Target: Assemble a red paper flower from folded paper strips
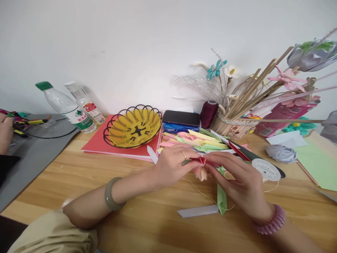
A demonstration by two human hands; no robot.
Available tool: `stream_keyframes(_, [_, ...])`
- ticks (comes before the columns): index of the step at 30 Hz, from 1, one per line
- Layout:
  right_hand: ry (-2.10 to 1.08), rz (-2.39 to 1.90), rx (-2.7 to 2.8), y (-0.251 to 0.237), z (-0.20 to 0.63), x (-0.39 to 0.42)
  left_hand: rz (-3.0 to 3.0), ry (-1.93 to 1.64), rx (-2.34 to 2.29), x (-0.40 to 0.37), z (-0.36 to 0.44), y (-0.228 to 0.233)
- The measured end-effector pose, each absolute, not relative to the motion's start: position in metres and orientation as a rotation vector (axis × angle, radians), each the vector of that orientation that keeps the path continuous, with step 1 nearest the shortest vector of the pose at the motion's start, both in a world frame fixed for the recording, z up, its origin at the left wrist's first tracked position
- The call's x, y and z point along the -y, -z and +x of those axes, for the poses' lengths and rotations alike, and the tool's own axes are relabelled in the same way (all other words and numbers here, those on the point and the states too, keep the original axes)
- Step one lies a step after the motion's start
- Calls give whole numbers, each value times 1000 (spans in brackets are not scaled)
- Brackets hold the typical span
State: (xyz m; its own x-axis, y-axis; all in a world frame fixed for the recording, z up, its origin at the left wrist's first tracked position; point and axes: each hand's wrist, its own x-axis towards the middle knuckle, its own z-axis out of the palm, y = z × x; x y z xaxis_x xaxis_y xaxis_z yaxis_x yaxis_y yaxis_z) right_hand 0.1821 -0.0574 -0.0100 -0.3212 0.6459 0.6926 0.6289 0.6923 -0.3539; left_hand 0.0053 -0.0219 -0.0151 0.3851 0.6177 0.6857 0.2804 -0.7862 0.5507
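Between my fingertips is a small piece of folded paper (201,172), red at the top and peach below. My left hand (171,165), with a ring on one finger, pinches it from the left. From the right, my right hand (237,175) pinches the same piece with thumb and fingers. Behind the hands lies a heap of folded paper strips (195,138) in pink, yellow, green and white. A green strip (222,196) and a white strip (198,211) lie on the table below, with a thin cord (200,192) looping near them.
A yellow woven basket (123,130) sits on red paper (92,140), with two bottles (76,116) to its left. Behind the heap are a phone (181,117) and a thread spool (209,114). Scissors (240,151) and a flower-filled pot (231,126) stand right. Another person's hand (5,131) is far left.
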Motion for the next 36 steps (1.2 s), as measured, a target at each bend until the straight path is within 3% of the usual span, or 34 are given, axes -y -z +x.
stream_keyframes(17, [240, -847, 2117, 9, 190, 60, 2596, -1452, -568, 19, -2, 19])
stream_keyframes(31, [229, -714, 2283, 10, 198, 54, 2741, -1386, -497, 14, -2, 17])
stream_keyframes(36, [138, -753, 2317, 8, 196, 52, 2542, -1191, -541, 9, -3, 18])
